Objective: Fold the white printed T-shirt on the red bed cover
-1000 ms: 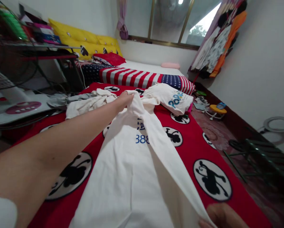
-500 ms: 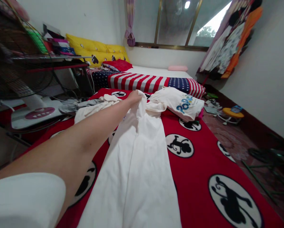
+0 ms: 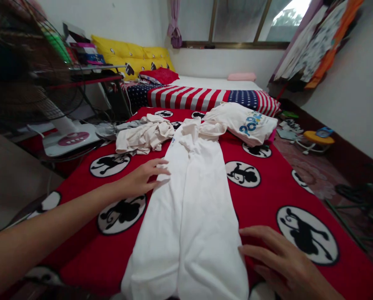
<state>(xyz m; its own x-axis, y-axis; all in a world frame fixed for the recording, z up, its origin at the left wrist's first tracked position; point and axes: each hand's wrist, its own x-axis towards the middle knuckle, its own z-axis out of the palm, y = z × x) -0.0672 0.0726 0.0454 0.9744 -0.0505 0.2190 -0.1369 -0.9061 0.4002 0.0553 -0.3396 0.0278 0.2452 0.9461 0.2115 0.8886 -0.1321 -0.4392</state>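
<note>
White pants [image 3: 202, 200] lie lengthwise on a red blanket [image 3: 211, 158], both legs side by side and the waist end bunched at the far side. My left hand [image 3: 144, 177] is at their left edge, fingers apart, the tips over the fabric. Close to the lower right edge is my right hand [image 3: 277, 254], its fingers spread and the fingertips at the cloth's border. Neither hand grips anything. Beyond the pants on the right rests a white printed shirt [image 3: 242, 123]. A crumpled cream garment [image 3: 145, 135] lies to the left.
An electric fan [image 3: 68, 133] stands at the left, beside a cluttered desk [image 3: 93, 75]. Behind is a bed with a striped cover [image 3: 186, 98]. Hanging clothes [image 3: 317, 50] are at the right, above a floor with a small yellow stool [image 3: 319, 137].
My left hand has let go of the far end of the pants and drawn back to their left edge. My right hand has come into view at lower right.
</note>
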